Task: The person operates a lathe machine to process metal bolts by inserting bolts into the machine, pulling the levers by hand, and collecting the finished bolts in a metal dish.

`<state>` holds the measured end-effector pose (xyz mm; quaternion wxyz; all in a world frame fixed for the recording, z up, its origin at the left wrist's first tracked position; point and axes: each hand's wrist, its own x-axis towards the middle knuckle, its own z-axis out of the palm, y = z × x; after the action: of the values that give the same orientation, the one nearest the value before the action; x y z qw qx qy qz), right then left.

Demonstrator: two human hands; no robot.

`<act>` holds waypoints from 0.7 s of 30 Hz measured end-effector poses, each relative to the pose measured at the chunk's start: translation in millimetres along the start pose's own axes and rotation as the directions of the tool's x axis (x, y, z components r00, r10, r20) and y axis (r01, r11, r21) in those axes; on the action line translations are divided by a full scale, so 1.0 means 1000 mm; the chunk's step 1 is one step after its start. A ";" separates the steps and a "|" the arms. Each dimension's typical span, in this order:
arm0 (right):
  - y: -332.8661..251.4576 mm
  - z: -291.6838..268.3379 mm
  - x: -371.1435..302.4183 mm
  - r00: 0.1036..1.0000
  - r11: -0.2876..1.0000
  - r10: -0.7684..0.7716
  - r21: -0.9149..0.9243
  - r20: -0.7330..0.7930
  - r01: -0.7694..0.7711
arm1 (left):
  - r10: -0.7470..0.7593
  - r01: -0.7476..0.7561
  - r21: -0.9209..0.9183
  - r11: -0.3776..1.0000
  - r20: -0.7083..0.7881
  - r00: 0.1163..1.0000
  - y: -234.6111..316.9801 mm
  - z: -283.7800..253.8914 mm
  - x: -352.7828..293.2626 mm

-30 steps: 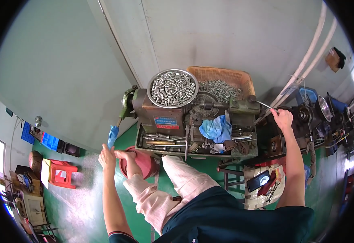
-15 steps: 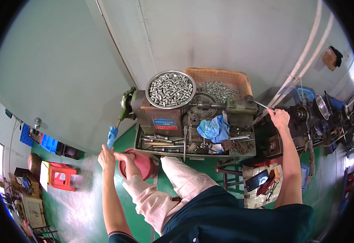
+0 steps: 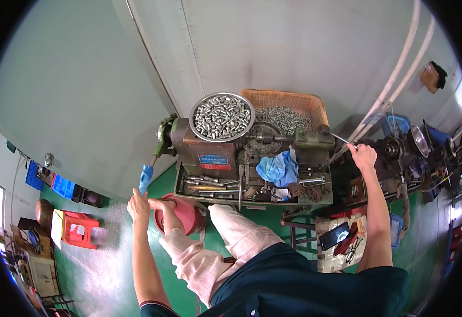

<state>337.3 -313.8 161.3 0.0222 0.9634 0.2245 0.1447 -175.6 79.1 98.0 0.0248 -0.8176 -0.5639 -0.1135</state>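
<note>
My left hand (image 3: pixel 138 205) is closed round the lower end of a lever wrapped in blue cloth (image 3: pixel 146 177), which slants down from the left end of a small green bench lathe (image 3: pixel 208 154). Out to the right, my right hand (image 3: pixel 364 157) has its fingers closed on the end of a thin metal lever (image 3: pixel 339 138) at the lathe's tailstock (image 3: pixel 313 138). A steel bowl (image 3: pixel 193 130) heaped with small shiny metal parts rests on the headstock. Between headstock and tailstock sits a dark chuck (image 3: pixel 264 137), its details too small to make out.
Behind the lathe, an orange basket (image 3: pixel 319 103) holds many more metal parts. Tools and a blue rag (image 3: pixel 278 168) lie in the lathe's tray. My foot rests on a red bucket (image 3: pixel 193 217). A phone (image 3: pixel 335 236) lies on a stool at right; a red stool (image 3: pixel 83 230) stands left.
</note>
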 end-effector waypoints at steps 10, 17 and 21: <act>-0.008 0.025 0.025 0.921 0.998 -0.016 -0.060 -0.390 -0.008 | 0.003 -0.004 -0.011 1.000 -0.004 1.000 -0.002 0.000 0.000; -0.179 0.008 0.052 0.924 0.799 -0.268 0.473 -0.273 0.371 | -0.057 0.058 -0.031 0.998 0.029 0.998 0.002 -0.002 0.001; -0.257 0.015 0.043 0.865 0.632 -0.493 0.722 0.095 0.281 | -0.070 0.070 -0.014 0.997 0.027 0.997 0.001 -0.003 -0.001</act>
<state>269.0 -64.2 131.3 -0.2730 0.8397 0.4595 -0.0964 -175.2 77.6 100.8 0.0073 -0.7990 -0.5915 -0.1079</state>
